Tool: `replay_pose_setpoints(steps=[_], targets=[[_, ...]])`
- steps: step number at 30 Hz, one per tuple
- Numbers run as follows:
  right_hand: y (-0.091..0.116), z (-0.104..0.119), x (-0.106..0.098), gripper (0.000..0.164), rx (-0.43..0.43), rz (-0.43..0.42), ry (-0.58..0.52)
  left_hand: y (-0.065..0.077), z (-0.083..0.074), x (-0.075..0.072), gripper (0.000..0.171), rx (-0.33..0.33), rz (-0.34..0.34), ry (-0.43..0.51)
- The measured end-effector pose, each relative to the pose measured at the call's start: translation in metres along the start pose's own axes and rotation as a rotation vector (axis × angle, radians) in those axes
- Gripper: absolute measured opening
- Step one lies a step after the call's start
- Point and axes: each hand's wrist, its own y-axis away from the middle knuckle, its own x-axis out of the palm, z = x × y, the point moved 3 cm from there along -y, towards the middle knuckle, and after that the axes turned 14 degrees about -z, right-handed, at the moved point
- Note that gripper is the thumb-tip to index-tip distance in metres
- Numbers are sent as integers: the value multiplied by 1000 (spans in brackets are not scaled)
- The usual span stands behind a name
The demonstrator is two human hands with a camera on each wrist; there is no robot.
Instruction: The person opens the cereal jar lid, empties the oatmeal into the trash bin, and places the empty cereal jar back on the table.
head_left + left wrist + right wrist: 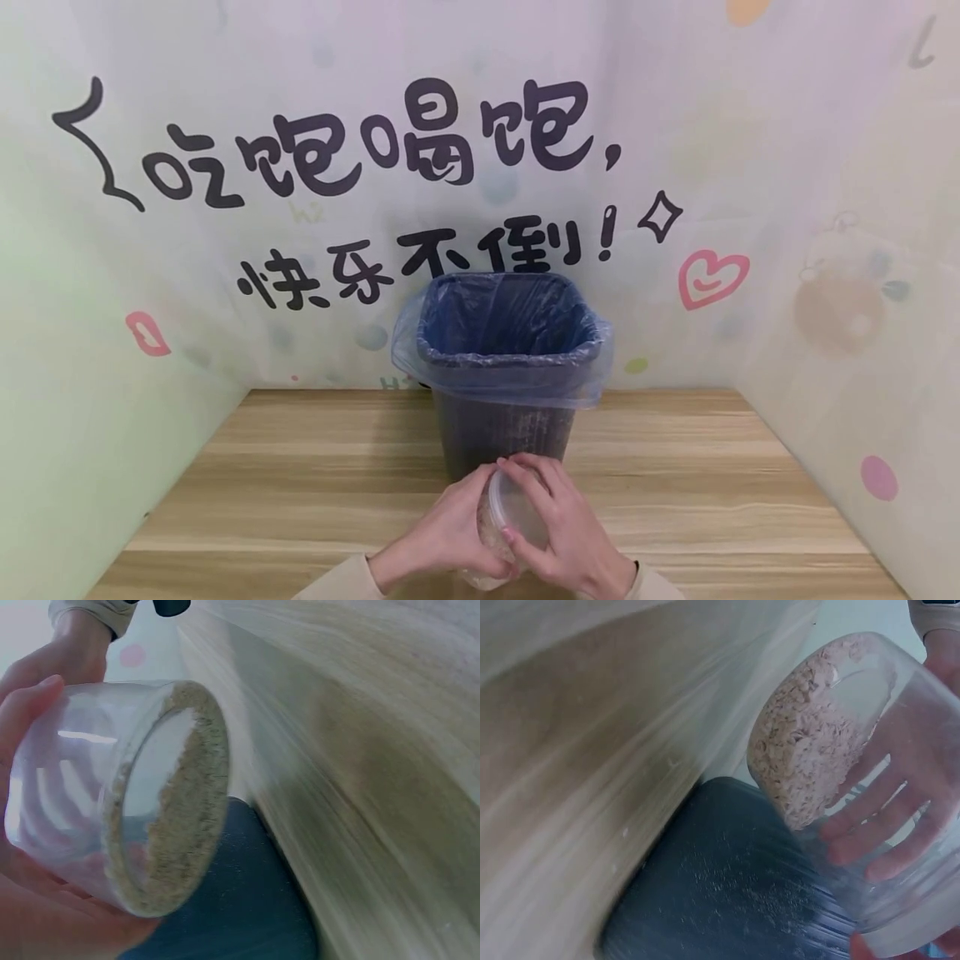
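Observation:
A clear jar [82,780] is held between both hands in front of the bin. Brownish flakes [810,742] lie against its base and lower wall. My left hand [453,521] grips the jar's body, fingers curled round its side, seen through the clear wall in the right wrist view. Over the jar's mouth sits a translucent whitish lid [521,504]. My right hand [566,521] holds the lid's edge, thumb on the near side and fingers over the far side. The jar is tilted, with its lid facing right in the head view.
Behind the hands stands a dark bin [502,429] lined with a blue plastic bag [517,379] folded over its rim. It stands on the wood-grain tabletop [300,475]. A printed curtain [337,50] closes off the back and sides.

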Motion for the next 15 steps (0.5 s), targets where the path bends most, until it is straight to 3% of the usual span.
replay_pose_setpoints(steps=[8,15], targets=[[-7,-1,0,60,-161,-39,-16,2,2,5,91,28,-39,52],[-12,2,-6,58,-340,-25,-19,1,6,8,91,-2,29,183]])
